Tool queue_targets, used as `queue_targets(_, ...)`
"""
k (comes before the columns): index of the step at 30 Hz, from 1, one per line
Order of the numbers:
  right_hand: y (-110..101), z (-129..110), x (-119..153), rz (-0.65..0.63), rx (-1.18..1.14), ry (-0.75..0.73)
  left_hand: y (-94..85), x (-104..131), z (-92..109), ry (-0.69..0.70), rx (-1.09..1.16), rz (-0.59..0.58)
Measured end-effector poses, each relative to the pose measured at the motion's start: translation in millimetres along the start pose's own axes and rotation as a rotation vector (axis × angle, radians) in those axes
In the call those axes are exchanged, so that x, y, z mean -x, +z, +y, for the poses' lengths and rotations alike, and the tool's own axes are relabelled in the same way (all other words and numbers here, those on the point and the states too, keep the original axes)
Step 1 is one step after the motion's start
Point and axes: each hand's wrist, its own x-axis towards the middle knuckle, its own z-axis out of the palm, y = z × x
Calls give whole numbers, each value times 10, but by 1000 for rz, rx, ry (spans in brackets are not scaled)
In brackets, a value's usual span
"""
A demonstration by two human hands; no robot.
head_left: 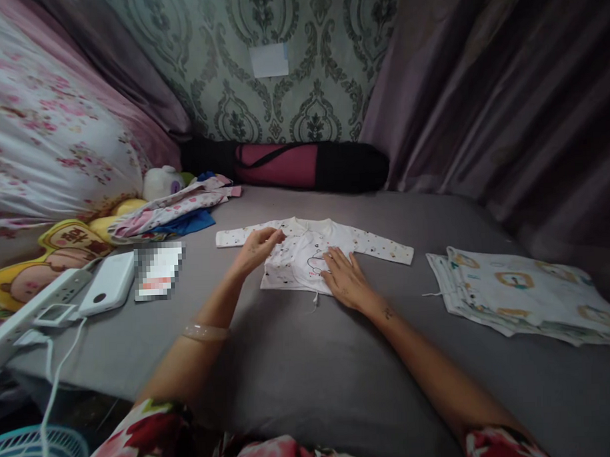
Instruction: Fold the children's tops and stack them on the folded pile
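A small white baby shirt [306, 252] with a scattered print lies spread on the grey sheet, both sleeves stretched out sideways. A thin tie string [315, 300] hangs from its lower hem. My right hand [345, 278] rests flat on the right part of the shirt front, fingers apart, beside a printed outline figure. Over the left side of the shirt, near the base of the left sleeve, is my left hand [260, 250], its fingers stretched toward the right. I see nothing held in it; whether its fingertips touch the fabric I cannot tell.
Folded printed white cloths [532, 290] lie stacked at the right. Left are a white power bank [108, 282], a power strip [42, 314], a pixelated card [159, 270], a plush cushion [46, 264] and crumpled clothes [179, 209]. A black-and-maroon bag [283, 166] lies along the wall.
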Motion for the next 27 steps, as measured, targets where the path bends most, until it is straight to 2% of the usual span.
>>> queue_targets(3,-11,-98,-100,5,-2,-14,304,95,-12,145,-256,-60)
queue_targets(5,9,-172,-133,-17,-12,-19,492,198,-80,178,-448,-101)
queue_targets(7,28,-226,-136,-46,-16,-21,595,289,-165,180,-554,-152)
queue_targets(9,21,-243,-129,-80,-21,-16,602,336,-239,172,-603,-192)
queue_targets(13,-56,-162,-143,-177,-114,-6,454,286,-265,213,-613,-265)
queue_targets(15,-78,-82,-168,-136,-124,57,374,216,-190,226,-605,-250)
queue_targets(17,-90,20,-204,-121,-114,107,326,136,-61,174,-626,-206)
queue_targets(19,-134,161,-254,-169,-167,108,317,48,89,100,-663,-161)
queue_targets(21,-245,358,-305,-127,-247,140,347,-49,220,76,-665,-100)
queue_targets(23,-412,605,-328,28,-280,309,415,-160,307,109,-608,-53)
queue_targets(25,-575,866,-297,144,-272,639,519,-287,350,180,-534,-64)
queue_targets(26,-636,987,-262,161,-286,823,584,-356,361,221,-500,-85)
queue_targets(27,-676,1096,-218,168,-292,925,658,-427,368,262,-468,-104)
